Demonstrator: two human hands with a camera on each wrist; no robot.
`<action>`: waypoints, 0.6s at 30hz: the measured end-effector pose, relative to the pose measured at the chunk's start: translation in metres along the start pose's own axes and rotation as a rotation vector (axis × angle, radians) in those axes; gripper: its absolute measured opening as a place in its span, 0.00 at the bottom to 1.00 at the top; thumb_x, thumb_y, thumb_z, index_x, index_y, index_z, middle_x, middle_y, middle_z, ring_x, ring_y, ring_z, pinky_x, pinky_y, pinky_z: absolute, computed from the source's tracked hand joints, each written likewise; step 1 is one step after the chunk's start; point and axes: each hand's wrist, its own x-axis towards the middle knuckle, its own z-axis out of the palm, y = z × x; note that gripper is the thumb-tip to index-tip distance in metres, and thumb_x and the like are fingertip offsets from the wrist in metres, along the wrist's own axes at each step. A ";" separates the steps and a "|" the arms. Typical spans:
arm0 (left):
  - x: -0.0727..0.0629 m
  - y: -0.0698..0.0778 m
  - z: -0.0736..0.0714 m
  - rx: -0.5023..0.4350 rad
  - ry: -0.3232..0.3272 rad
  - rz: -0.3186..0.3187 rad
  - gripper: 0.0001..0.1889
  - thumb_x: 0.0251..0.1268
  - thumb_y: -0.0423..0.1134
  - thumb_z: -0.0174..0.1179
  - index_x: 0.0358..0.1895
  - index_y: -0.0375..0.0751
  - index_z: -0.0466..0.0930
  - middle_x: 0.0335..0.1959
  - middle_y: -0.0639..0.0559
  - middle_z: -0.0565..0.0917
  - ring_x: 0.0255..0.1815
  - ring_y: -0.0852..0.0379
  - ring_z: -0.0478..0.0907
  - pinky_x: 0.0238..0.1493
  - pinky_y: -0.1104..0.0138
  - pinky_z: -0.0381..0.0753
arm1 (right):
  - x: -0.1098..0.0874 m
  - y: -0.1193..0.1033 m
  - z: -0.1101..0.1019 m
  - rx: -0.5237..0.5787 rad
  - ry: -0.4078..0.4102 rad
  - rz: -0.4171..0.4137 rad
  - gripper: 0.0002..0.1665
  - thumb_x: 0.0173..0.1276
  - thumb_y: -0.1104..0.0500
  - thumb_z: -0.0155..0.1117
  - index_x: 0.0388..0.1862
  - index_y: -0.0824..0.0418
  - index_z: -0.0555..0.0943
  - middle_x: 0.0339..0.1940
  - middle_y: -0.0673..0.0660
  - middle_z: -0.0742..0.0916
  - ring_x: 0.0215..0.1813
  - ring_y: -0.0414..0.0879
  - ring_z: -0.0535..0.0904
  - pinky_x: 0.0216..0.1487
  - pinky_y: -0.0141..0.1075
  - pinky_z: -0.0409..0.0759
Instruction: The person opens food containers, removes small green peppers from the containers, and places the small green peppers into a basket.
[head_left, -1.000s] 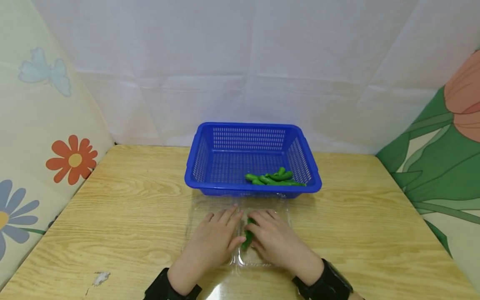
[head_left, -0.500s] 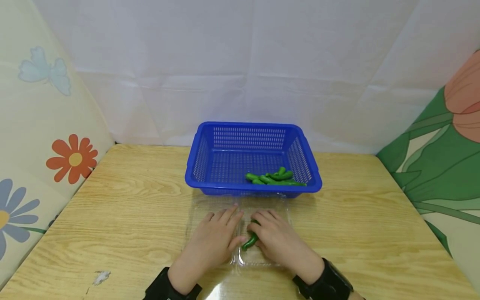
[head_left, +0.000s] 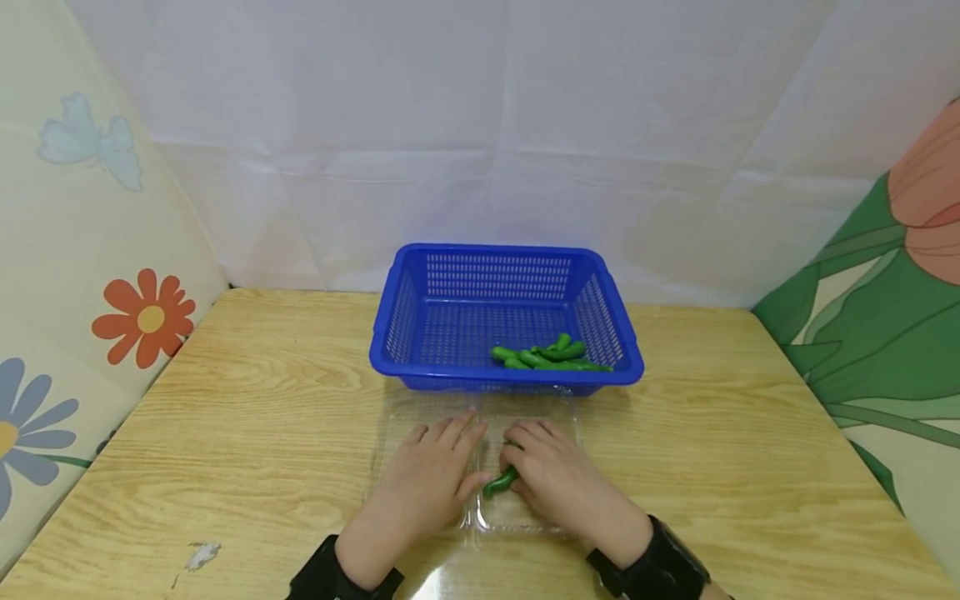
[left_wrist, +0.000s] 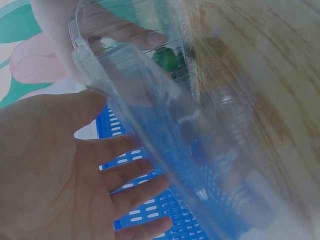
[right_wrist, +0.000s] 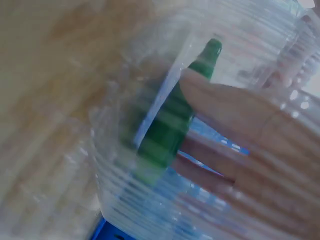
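Note:
A clear plastic clamshell box (head_left: 517, 521) lies spread out on the table, one half to the left and one to the right. My right hand (head_left: 551, 479) is down in the right half, pinching a green chili pepper (head_left: 500, 482) whose near end points left toward me. Through the box wall in the right wrist view, the thumb lies on the pepper (right_wrist: 165, 130), with fingers behind it. My left hand (head_left: 427, 483) rests over the left half and the middle fold, fingers straight and spread. The left wrist view shows its palm (left_wrist: 55, 170) beside the clear wall (left_wrist: 145, 115), holding nothing.
A blue slotted basket (head_left: 506, 377) stands just behind the box. Several green chili peppers (head_left: 551, 358) lie in its near right corner. White cloth (head_left: 487, 167) hangs behind the wooden table (head_left: 262, 400), and printed cloths flank both sides.
The right hand has shifted slightly right, and the pepper in it has turned from nearly straight up-and-down to a slant. My left hand stays where it was.

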 end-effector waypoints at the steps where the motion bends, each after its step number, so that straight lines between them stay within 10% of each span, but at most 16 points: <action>1: 0.000 0.000 0.000 0.000 0.001 0.000 0.31 0.75 0.57 0.50 0.72 0.40 0.67 0.72 0.44 0.68 0.68 0.47 0.70 0.65 0.51 0.72 | 0.000 0.000 -0.001 0.010 -0.007 0.005 0.11 0.53 0.60 0.78 0.31 0.55 0.83 0.42 0.52 0.84 0.53 0.49 0.79 0.59 0.47 0.77; 18: 0.000 0.000 0.000 -0.002 -0.003 -0.001 0.32 0.75 0.56 0.51 0.72 0.40 0.66 0.73 0.43 0.68 0.69 0.46 0.69 0.65 0.50 0.72 | -0.002 0.010 -0.024 0.065 -0.049 0.124 0.08 0.67 0.59 0.68 0.42 0.60 0.82 0.40 0.52 0.87 0.46 0.49 0.83 0.54 0.49 0.80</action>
